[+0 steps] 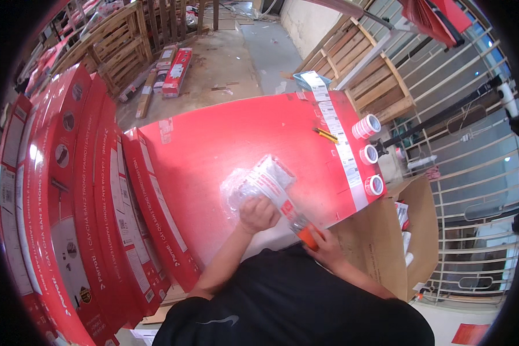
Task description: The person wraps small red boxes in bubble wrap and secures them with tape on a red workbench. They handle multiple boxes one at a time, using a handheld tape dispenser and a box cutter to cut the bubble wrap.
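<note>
Orange tape dispenser (309, 237), apparently, near plastic-wrapped bundle (264, 180).

The red tabletop (202, 138) bears a plastic-wrapped bundle (274, 174), yellow cutter (327, 135), label strip (344, 151) and, at its edge, three tape rolls (364, 154).

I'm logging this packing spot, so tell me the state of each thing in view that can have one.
Package: wrapped
Orange tape dispenser: held
Tape: drawn out between dispenser and package
Left hand: curled closed, against package
Right hand: closed around dispenser
Yellow utility knife: lying down, blade unclear
Label strip: laid out lengthwise
Three tape rolls: lined up
Cardboard box: open
Red cartons: standing on edge
</note>
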Action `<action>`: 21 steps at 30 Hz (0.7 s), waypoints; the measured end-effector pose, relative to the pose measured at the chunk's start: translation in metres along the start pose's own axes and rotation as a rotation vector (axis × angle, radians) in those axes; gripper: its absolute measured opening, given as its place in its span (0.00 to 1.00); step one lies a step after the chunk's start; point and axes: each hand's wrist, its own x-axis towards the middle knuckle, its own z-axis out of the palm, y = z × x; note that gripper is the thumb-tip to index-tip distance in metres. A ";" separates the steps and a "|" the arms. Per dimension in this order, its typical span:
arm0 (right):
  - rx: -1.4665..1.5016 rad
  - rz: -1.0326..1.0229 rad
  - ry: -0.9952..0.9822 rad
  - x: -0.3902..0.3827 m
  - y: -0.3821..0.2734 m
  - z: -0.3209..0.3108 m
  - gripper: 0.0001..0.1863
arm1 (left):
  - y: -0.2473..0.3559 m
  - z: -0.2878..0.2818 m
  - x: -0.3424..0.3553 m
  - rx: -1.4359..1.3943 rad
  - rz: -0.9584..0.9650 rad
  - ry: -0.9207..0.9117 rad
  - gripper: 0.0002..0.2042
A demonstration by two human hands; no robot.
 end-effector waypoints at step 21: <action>0.605 0.009 0.109 0.286 0.018 0.097 0.36 | -0.031 -0.041 -0.077 -0.254 -1.100 -0.250 0.58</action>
